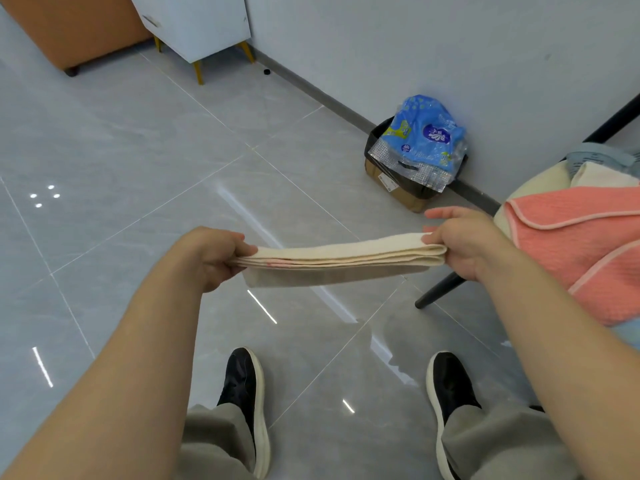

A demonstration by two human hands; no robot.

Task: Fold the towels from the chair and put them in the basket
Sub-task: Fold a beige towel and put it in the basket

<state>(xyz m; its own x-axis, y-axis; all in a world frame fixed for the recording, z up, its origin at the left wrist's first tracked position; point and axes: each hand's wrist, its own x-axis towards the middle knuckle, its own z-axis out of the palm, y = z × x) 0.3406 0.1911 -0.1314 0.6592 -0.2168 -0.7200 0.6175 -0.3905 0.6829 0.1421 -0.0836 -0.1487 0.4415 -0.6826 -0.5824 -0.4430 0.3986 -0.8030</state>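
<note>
Above the floor, the left hand [211, 256] and right hand [462, 242] are each clenching an end of the cream towel [339, 259]; the chair [571, 244] is sitting at three o'clock. Any slackening could be spilling the stacked layers.

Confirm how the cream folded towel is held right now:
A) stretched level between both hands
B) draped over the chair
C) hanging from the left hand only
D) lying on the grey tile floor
A: the cream folded towel spans level between the left hand and the right hand, each pinching one end, above the grey tile floor.
</note>
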